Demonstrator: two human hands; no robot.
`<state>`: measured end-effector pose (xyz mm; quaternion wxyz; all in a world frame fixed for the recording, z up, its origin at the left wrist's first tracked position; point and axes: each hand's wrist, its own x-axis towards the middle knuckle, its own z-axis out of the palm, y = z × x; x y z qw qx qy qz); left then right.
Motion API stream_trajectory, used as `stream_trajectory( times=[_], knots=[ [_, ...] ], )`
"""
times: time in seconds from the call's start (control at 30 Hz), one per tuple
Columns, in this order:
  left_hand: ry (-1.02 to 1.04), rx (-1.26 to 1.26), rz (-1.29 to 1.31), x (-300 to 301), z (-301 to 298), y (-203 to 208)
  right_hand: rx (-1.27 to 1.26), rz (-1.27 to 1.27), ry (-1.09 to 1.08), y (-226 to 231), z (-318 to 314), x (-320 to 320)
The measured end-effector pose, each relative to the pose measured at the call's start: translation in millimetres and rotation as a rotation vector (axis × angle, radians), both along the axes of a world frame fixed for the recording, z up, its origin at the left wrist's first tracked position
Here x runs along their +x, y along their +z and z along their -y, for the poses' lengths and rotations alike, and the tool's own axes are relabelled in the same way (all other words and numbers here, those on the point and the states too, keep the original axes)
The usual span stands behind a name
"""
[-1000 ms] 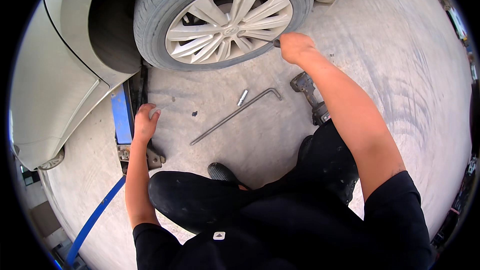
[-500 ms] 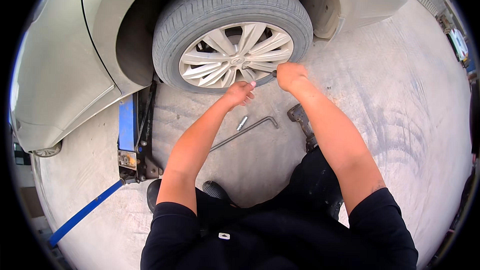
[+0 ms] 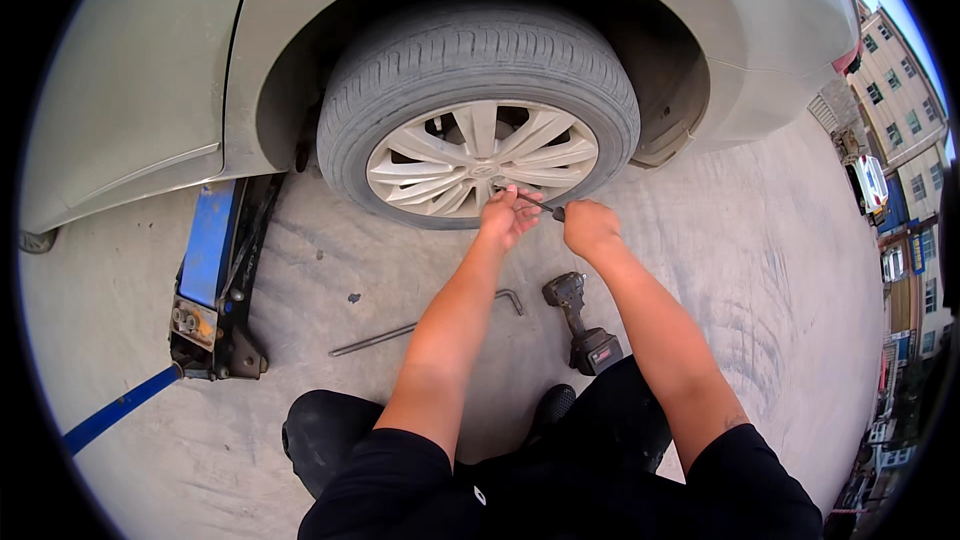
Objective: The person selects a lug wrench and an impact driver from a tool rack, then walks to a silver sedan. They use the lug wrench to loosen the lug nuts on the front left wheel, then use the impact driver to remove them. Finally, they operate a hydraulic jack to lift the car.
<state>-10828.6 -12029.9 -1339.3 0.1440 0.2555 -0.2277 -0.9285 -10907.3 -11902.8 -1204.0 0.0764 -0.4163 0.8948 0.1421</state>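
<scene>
A car wheel with a grey tyre (image 3: pixel 480 55) and pale spoked rim (image 3: pixel 545 145) stands in front of me, still on the car. My right hand (image 3: pixel 590 228) is closed round the dark handle of a thin-shafted tool like a screwdriver (image 3: pixel 543 204). Its shaft slants up and left to the lower part of the wheel's hub. At the far end of the shaft, my left hand (image 3: pixel 506 220) has its thumb and forefinger closed about it, the other fingers loosely apart. The tip is hard to make out against the rim.
On the concrete, an L-shaped bar wrench (image 3: pixel 375 342) lies partly under my left forearm. A black cordless impact wrench (image 3: pixel 575 315) rests near my right knee. Left of the wheel, a blue floor jack (image 3: pixel 212 240) reaches under the silver-beige car (image 3: pixel 130 70).
My left hand has moved up to the tool's shaft at the hub. My right hand keeps hold of the handle. The view has shifted, and the small silver socket on the floor no longer shows.
</scene>
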Motion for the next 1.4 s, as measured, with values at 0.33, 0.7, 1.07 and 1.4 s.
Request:
stream_trajectory(
  times=[0.33, 0.7, 1.07, 1.4],
  knots=[
    [0.025, 0.055, 0.019, -0.7, 11.7, -8.2, 0.079, -0.084, 0.073, 13.9, 20.1, 5.9],
    [0.085, 0.12, -0.037, -17.9, 8.0, -0.4, 0.276, -0.159, 0.168, 53.2, 56.4, -16.6],
    [0.049, 0.027, -0.066, 9.0, 23.1, -12.2, 0.183, -0.056, 0.053, 34.7, 47.8, 47.2],
    [-0.02, 0.005, -0.026, 12.0, 15.9, -7.3, 0.186, -0.15, -0.003, 12.6, 27.8, 44.2]
  ],
)
